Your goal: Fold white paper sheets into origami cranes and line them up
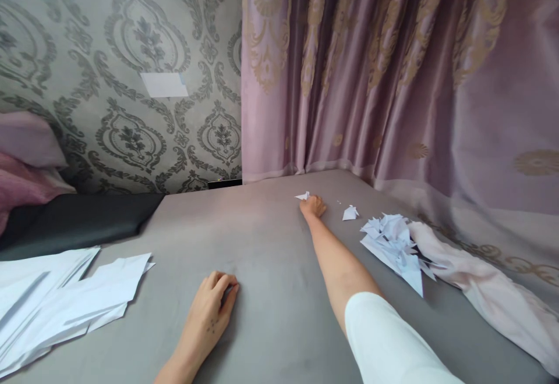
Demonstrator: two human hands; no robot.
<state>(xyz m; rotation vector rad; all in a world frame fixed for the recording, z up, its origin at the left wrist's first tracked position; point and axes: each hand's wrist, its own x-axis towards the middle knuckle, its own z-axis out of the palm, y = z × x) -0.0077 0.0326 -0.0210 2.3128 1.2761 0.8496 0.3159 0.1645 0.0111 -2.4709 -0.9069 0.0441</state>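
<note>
My right arm stretches far across the grey surface. At its end my right hand point(313, 205) has its fingers closed at a small folded white paper piece point(302, 196), whose pointed tips stick out past the fingers. The hand hides the rest of that piece. Another folded paper piece point(350, 213) lies a little to the right of the hand. Nearer to me, my left hand point(213, 298) rests on the surface with its fingers curled in and the thumb close to the index finger. Nothing shows in it.
Folded paper pieces lie in a pile point(393, 238) at the right, beside a bunched pale cloth point(489, 308). White paper sheets point(100, 285) are stacked at the left, near a black padded item point(82, 218). A pink curtain point(349, 81) hangs along the back and right.
</note>
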